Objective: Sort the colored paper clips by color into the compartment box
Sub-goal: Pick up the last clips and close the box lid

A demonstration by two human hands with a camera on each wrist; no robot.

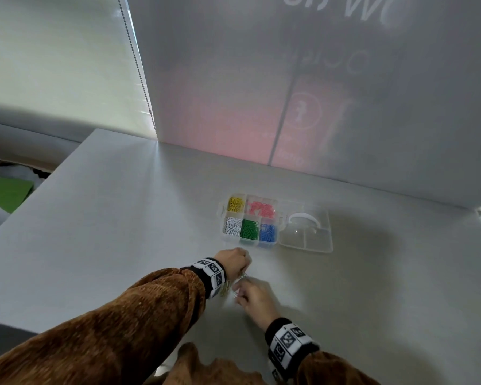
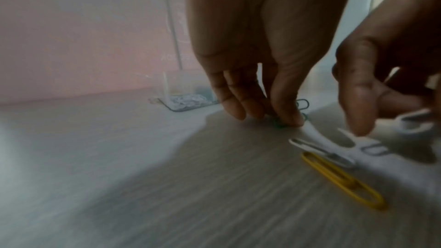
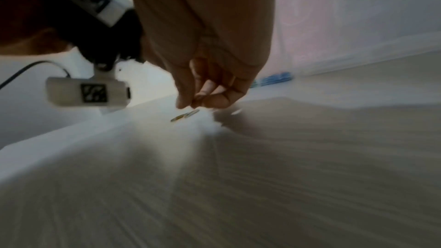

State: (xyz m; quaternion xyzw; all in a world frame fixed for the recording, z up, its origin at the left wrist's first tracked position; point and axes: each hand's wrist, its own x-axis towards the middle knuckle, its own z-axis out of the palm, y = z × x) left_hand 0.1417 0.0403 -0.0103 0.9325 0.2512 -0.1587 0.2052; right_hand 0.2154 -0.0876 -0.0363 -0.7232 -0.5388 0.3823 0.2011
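Observation:
The clear compartment box (image 1: pixel 223 218) holds yellow, pink, white, green and blue clips in separate cells. In front of it my left hand (image 1: pixel 245 269) reaches down to the table, thumb and fingers (image 2: pixel 286 116) pinching a green paper clip (image 2: pixel 302 104). Close beside it, my right hand (image 1: pixel 238 294) has its fingers (image 3: pixel 210 91) curled, apparently round a blurred white paper clip (image 2: pixel 414 123). A yellow clip (image 2: pixel 343 178) and a white clip (image 2: pixel 322 151) lie loose on the table between the hands.
The box's clear lid (image 1: pixel 306 232) with a white handle lies open flat to the right. A frosted wall (image 1: pixel 289 107) stands just behind the box. The table's left edge (image 1: pixel 39 187) drops off to clutter below.

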